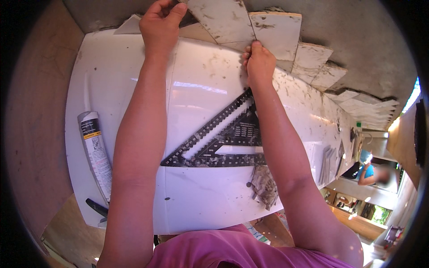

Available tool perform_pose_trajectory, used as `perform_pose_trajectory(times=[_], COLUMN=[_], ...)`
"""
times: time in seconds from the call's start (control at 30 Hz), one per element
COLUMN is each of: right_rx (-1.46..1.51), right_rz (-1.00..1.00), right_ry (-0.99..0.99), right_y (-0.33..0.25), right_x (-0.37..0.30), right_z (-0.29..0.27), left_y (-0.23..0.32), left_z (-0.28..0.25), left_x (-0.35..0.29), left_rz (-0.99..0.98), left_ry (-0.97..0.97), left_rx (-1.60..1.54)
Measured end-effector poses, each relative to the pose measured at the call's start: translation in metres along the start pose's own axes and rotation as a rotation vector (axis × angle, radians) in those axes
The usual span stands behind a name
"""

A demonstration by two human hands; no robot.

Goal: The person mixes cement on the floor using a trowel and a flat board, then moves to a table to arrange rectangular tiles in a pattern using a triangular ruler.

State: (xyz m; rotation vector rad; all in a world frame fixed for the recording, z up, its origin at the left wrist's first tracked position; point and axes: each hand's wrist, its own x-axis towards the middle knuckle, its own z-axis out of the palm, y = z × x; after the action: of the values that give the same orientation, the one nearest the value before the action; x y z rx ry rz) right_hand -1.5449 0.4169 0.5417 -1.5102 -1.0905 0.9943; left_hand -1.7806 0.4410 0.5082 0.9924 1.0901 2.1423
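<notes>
A white tile (223, 20) smeared with grey mortar lies tilted against the wall at the top. My left hand (161, 27) is closed at its left edge, the thumb by the tile and the fingertips partly hidden. My right hand (260, 64) pinches at its lower right corner, thumb up and fingers curled. Right beside that corner is another white tile (278, 33) with a bare tan upper edge. Below my right hand, partly under my forearm, a black triangular speed square (214, 138) lies on the glossy white countertop (201, 192).
A sealant tube (94, 152) with a long nozzle lies at the left, near a black handle (96, 207). A crumpled dirty rag (264, 187) is beside my right forearm. More stepped tiles (313, 58) run along the wall. A person in blue (367, 172) is far right.
</notes>
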Motion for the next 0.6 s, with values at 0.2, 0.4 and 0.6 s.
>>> perform_pose_trajectory(times=[0.2, 0.4, 0.6], right_rx=[-0.040, -0.094, -0.082], right_rz=[-0.022, -0.052, -0.033], right_ry=[-0.001, -0.024, 0.005], right_y=[0.002, 0.007, 0.005], right_x=[0.001, -0.003, -0.005], right_z=[-0.002, -0.002, -0.003], left_y=[0.010, 0.031, 0.028], left_z=[0.000, 0.004, 0.001], left_x=[-0.009, -0.018, -0.023], left_rz=[-0.060, -0.131, -0.164], left_ry=[-0.056, -0.096, -0.140], left_rx=[0.264, 0.476, 0.530])
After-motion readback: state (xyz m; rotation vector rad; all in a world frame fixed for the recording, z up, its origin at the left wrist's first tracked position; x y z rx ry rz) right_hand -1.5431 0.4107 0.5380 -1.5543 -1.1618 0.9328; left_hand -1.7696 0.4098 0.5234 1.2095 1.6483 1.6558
